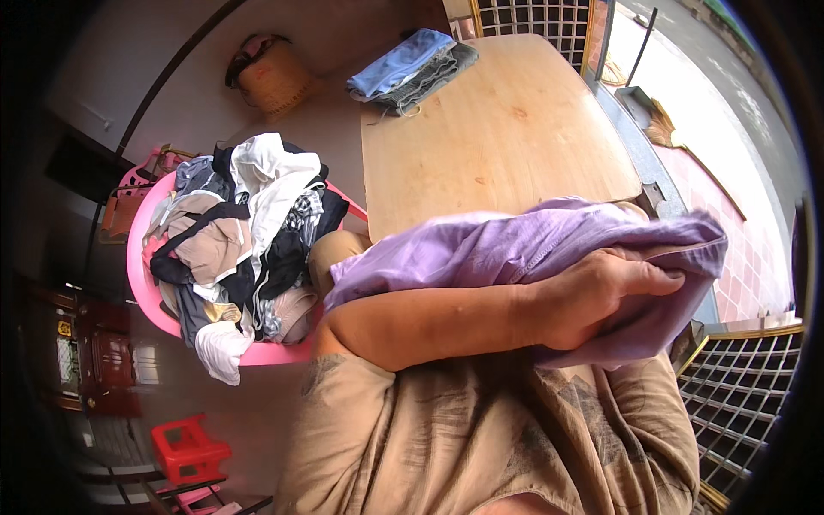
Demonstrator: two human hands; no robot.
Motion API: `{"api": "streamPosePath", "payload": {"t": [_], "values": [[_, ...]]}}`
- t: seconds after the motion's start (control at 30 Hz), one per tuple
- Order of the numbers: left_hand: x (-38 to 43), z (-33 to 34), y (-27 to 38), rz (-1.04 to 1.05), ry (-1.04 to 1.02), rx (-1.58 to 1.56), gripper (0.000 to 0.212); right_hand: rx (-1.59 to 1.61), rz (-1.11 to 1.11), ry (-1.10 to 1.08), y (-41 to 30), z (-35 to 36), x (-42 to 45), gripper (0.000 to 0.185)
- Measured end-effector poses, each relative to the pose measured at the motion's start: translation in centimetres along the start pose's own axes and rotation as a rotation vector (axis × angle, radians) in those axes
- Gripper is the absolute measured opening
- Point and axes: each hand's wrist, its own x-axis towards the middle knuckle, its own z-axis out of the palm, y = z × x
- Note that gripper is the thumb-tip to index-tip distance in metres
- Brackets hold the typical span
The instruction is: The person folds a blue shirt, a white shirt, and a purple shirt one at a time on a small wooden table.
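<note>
My left hand (595, 299) grips a lavender cloth garment (476, 254), its thumb pressed over a folded edge near the right end. The left forearm reaches across my body, and the garment drapes over and beyond it. No part of my right hand shows; the right sleeve ends behind the cloth. Beyond the garment stands a light wooden table (508, 135). At its far left corner lies a stack of folded clothes, with a blue garment (405, 61) over dark grey ones (428, 80).
To my left, a pink plastic tub (138, 257) is heaped with loose clothes, a white garment (270, 167) on top. Behind it stands a woven basket (273, 80). A red plastic stool (190, 450) is at lower left. Metal lattice gates (740, 399), a broom (663, 129) and a dustpan (634, 106) are at right.
</note>
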Motion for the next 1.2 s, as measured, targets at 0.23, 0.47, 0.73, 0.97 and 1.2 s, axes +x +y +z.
{"api": "streamPosePath", "payload": {"t": [0.23, 0.47, 0.73, 0.97, 1.2], "values": [[-1.9, -3.2, 3.1, 0.032, -0.089, 0.3, 0.034, -0.204, -0.197, 0.211, -5.0, -5.0, -2.2, 0.029], [-2.8, -4.0, 3.0, -0.348, -0.326, 0.536, 0.031, -0.319, -0.28, 0.283, -5.5, -9.6, -2.7, 0.031], [-4.5, -4.7, 5.2, -0.236, -0.246, 0.393, 0.034, -0.152, -0.163, 0.183, -1.2, -18.4, 0.0, 0.033], [-1.5, -11.4, 8.6, 0.328, 0.211, 0.332, 0.038, -0.376, -0.272, -0.293, -2.0, -24.9, 4.2, 0.044], [-2.4, -11.6, 5.3, 0.045, 0.213, 0.462, 0.033, -0.328, -0.418, 0.154, -0.3, -23.7, 2.9, 0.053]]}}
